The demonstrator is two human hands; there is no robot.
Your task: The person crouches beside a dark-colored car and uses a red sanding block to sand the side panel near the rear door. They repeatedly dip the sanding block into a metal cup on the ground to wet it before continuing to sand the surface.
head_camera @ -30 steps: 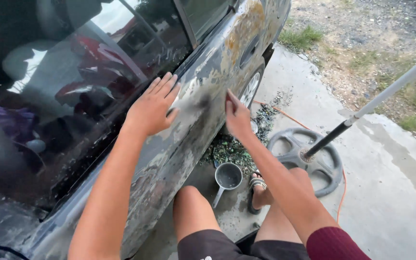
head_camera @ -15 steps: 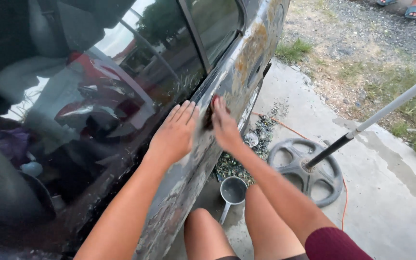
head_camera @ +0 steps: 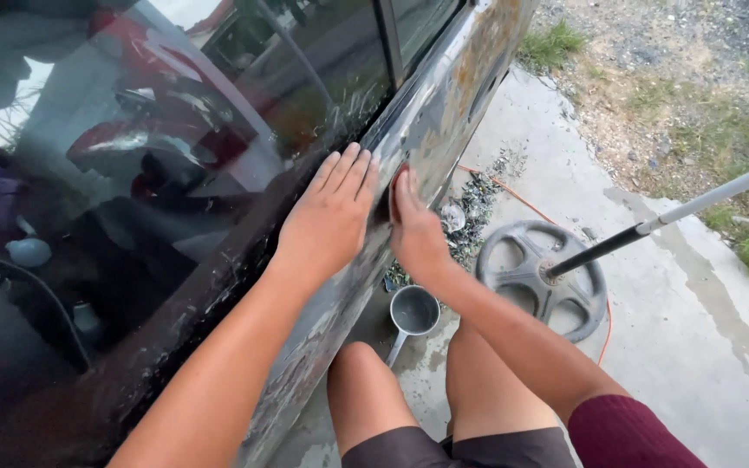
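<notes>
Two hands work one worn, patchy car door (head_camera: 444, 130), largest thing here. The left hand (head_camera: 331, 217) lies flat, fingers released, bracing the panel below the window. The right hand (head_camera: 413, 230) presses something small, unclear what, against the metal, seemingly sanding. A metal cup (head_camera: 413, 312) stands on the concrete below.
</notes>
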